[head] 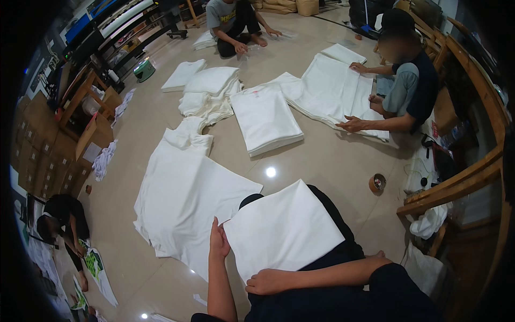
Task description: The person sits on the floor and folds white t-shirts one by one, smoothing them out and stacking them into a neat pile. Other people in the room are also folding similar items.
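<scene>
Across my lap lies a folded white garment, one corner pointing away from me. My left hand is at its left edge with the fingers stretched forward; whether they pinch the cloth is hidden. At the near corner my right hand is curled closed on the fabric. Just left of my lap, a layered pile of unfolded white shirts is spread on the floor. Farther ahead stands a neat stack of folded white T-shirts, a small reddish mark at the top one's neckline.
A co-worker at right handles white shirts. Another person sits at the far end; a third bends over printed cloth at left. A tape roll lies near a wooden frame. Cardboard boxes line the left.
</scene>
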Tool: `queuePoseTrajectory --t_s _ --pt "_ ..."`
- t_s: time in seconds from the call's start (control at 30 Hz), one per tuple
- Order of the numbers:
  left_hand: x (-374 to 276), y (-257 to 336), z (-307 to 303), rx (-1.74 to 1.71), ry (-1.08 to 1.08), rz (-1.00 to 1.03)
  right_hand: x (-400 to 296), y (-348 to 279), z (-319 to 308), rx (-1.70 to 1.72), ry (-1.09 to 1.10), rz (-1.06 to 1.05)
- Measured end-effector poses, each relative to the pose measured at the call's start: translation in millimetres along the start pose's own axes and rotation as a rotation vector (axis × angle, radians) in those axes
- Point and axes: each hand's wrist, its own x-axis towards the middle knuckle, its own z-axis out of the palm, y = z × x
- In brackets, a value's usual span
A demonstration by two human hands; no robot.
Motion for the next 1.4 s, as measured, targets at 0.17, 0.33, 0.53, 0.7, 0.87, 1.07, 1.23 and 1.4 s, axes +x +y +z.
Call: queuePoseTrajectory --t_s 0.17,0.33,0.53,0.7,0.87,1.07,1.23,1.4 --pt "9.2 -6.9 -21.3 0.414 0.033 0.133 4.7 -1.7 2.1 0.006 0.016 -0.034" --pt "12.9 -8.2 -22.9 0.349 0.027 0.031 9.0 0.6 0.5 0.044 -0.049 -0.038" --pt "21.7 -18.2 -17.3 0.620 0.115 0.087 16.2 1.0 3.0 0.085 -0.100 0.000" --pt "30.4 -20.7 -38.9 0.658 0.108 0.082 8.8 -7.0 -4.7 0.113 -0.092 0.146" --pt "16.4 -18.6 -26.3 0.563 -0.010 0.084 -2.2 -16.4 -37.7 -0.089 -0.148 0.336" --pt "10.3 2.5 -25.5 0.736 -0.033 0.044 -9.7 -25.8 -43.5 -0.286 -0.151 0.234" --pt "-1.4 10.8 -12.0 0.724 0.037 0.138 -19.0 -14.8 -36.7 -0.241 -0.055 0.151" --pt "4.5 15.0 -25.2 0.733 0.102 0.016 -29.0 -8.3 -30.1 -0.190 -0.002 0.066"
